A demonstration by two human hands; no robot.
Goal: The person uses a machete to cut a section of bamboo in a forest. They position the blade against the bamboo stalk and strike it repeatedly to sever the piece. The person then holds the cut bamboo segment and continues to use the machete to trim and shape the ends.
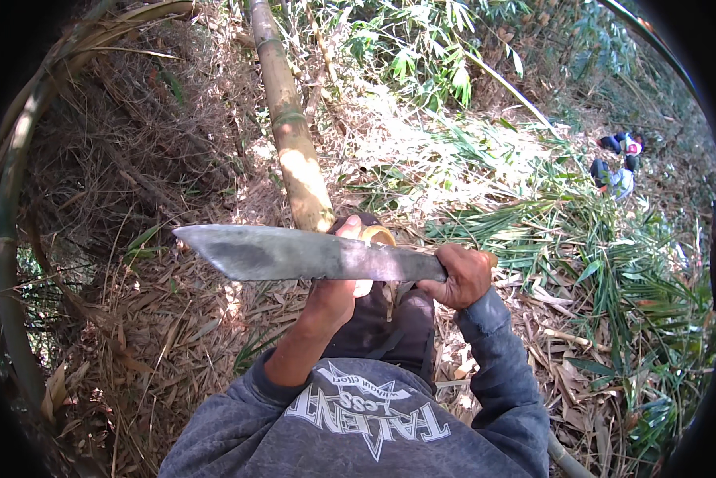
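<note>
The right hand (463,275) is clenched around the handle of a long machete (294,255), whose broad blade lies level across the view, tip to the left. The left hand (335,291) wraps the cut end of a bamboo pole (294,139) just behind the blade. Dry leaves (158,334) cover the ground; two people (619,163) crouch well apart, upper right.

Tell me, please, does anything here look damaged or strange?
The bamboo pole is cut through: its hollow end shows beside the left hand. The right hand holds a big knife level across it. Cut leafy stalks lie strewn at right.
</note>
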